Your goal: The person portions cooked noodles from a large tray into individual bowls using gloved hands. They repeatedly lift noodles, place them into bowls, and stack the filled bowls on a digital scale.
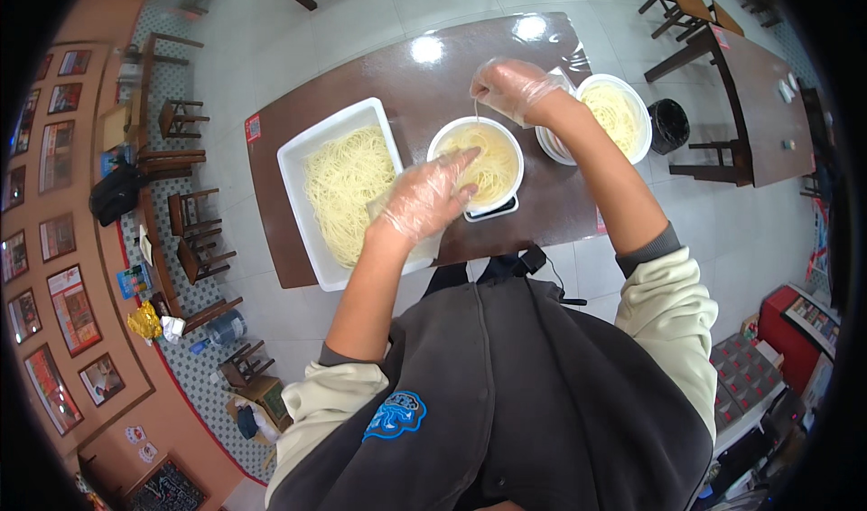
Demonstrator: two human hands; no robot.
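Note:
My left hand [433, 189], in a clear plastic glove, reaches over the near left side of a round white bowl [520, 165] with noodles [498, 175] in it; its fingers are apart. Raised beyond the bowl's upper right edge, my right hand [508, 87], also gloved, pinches a thin noodle strand [477, 111] that hangs towards the bowl. The bowl stands on a small white scale [504, 213]. To the left, a white rectangular tub [291, 199] holds a heap of thin yellow noodles [345, 186].
At the table's right end are another white bowl [645, 121] of noodles and stacked white bowls [552, 148], partly behind my right arm. They stand on a brown table [420, 77]. A black bin [669, 126] is on the floor beyond, near another table [772, 104].

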